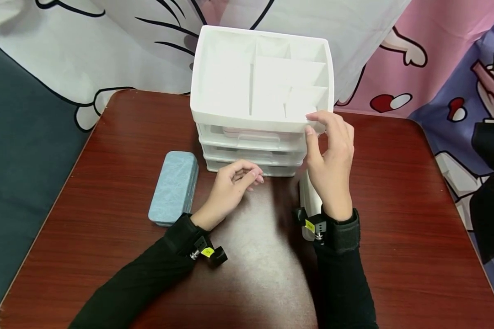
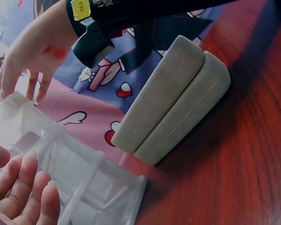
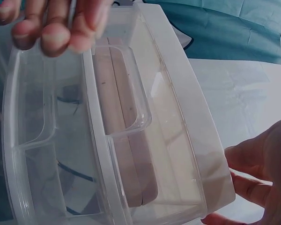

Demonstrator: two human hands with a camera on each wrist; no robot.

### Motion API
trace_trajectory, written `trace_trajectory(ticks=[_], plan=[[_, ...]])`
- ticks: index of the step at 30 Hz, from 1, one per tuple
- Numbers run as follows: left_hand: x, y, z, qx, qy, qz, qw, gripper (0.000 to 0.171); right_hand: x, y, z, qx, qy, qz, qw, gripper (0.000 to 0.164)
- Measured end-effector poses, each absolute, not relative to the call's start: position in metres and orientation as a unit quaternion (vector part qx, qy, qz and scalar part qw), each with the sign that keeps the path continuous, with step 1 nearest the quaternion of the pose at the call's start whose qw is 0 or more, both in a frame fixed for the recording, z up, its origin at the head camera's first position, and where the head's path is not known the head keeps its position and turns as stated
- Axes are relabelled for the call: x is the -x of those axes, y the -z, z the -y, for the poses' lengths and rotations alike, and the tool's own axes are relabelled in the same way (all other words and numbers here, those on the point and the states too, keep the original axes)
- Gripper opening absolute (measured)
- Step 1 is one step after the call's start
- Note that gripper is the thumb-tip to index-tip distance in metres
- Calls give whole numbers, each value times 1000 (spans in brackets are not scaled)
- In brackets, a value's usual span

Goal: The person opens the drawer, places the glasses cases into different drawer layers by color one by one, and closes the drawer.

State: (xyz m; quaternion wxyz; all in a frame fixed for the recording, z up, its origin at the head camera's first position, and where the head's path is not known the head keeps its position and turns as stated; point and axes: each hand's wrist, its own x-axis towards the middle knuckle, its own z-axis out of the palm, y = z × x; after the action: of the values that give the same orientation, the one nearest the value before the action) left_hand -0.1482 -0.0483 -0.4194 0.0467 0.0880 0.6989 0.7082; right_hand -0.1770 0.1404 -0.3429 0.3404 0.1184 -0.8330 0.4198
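Note:
A white plastic drawer organizer stands at the back of the table, with a divided tray on top and clear drawers below. My right hand grips its front right top corner, thumb at the front and index finger over the rim. In front of the lower drawers my left hand hangs with loosely curled fingers and holds nothing. Through the clear front of the upper drawer a pink case shows. The right wrist view has the left hand's fingers close over the drawer fronts.
A light blue case lies on the table left of the organizer. Beneath the right hand and wrist is a beige case, partly hidden in the head view. Patterned cloth hangs behind the brown table.

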Motion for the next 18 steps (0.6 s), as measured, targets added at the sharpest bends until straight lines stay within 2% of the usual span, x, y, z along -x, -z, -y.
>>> trace_trajectory(ticks=[18], plan=[[159,434,46,23,-768,-631,109,29,171,332,-134,-98,-435,822,355,18]])
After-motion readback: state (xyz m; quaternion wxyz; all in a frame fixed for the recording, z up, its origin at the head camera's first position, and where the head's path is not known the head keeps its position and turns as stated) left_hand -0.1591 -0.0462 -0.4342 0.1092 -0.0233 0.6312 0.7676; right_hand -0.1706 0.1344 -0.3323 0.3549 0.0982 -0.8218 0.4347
